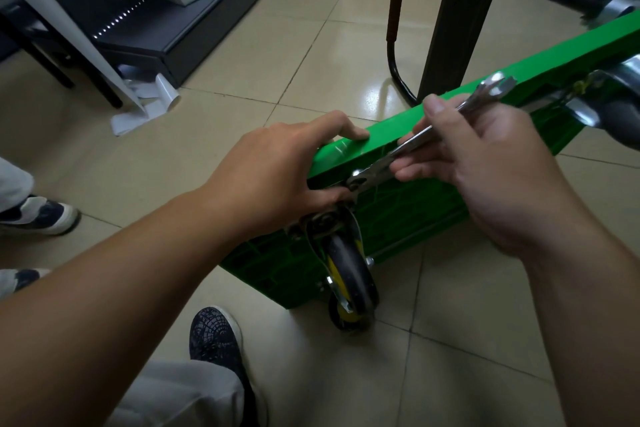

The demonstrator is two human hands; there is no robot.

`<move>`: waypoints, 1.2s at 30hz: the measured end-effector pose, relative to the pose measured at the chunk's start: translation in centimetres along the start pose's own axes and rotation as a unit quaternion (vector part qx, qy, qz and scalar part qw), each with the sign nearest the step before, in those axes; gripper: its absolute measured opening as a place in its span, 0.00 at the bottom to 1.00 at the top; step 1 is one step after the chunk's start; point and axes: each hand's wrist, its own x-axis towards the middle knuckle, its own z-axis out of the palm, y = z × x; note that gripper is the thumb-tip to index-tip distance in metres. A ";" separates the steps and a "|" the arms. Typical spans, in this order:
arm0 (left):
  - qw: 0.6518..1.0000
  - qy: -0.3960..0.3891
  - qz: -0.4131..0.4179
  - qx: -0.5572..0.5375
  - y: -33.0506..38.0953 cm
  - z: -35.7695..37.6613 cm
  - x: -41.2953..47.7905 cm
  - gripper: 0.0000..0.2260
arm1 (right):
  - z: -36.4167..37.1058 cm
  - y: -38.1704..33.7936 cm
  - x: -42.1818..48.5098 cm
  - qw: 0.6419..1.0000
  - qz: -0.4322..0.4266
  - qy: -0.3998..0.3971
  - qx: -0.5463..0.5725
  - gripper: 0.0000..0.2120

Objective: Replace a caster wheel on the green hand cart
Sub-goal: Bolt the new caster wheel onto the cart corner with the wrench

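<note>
The green hand cart [408, 215] stands on its side on the tiled floor, underside facing me. A black caster wheel [349, 281] with a yellow hub hangs from its near corner in a metal bracket. My left hand [277, 177] grips the cart's upper edge at that corner, fingers over the top and thumb near the caster's plate. My right hand [485, 163] holds a silver wrench [408, 146]; the wrench's lower jaw sits at the caster's mounting plate, the other end points up and right. A second caster [613, 111] shows at the far right.
The cart's black folded handle [394, 28] lies on the floor behind. A dark shelf unit [166, 21] with a pale box stands at the back left, with paper scraps [145, 104] at its foot. My shoe [214, 333] is below; another person's shoes [38, 215] are at left.
</note>
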 end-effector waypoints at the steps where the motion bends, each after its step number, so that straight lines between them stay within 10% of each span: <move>1: 1.000 0.000 0.000 0.000 0.0 0.0 0.0 0.28 | 0.1 -0.3 -0.2 1.000 -0.009 -0.008 -0.015 0.13; 18: 1.000 0.002 0.025 0.012 -0.2 0.2 0.1 0.34 | 3.7 -2.9 -2.5 0.915 -0.145 -0.008 -0.377 0.09; 25: 0.999 0.008 0.043 -0.014 0.1 -0.3 -0.1 0.09 | 6.8 -2.7 -3.8 0.879 -0.200 -0.021 -0.433 0.09; 31: 1.000 0.007 0.017 -0.008 -0.1 0.1 -0.1 0.28 | 4.1 -2.3 -2.4 0.927 -0.114 0.021 -0.357 0.04; 36: 1.000 -0.001 -0.004 0.007 0.0 0.1 0.0 0.33 | 0.4 0.3 -1.2 0.997 0.022 0.065 0.026 0.06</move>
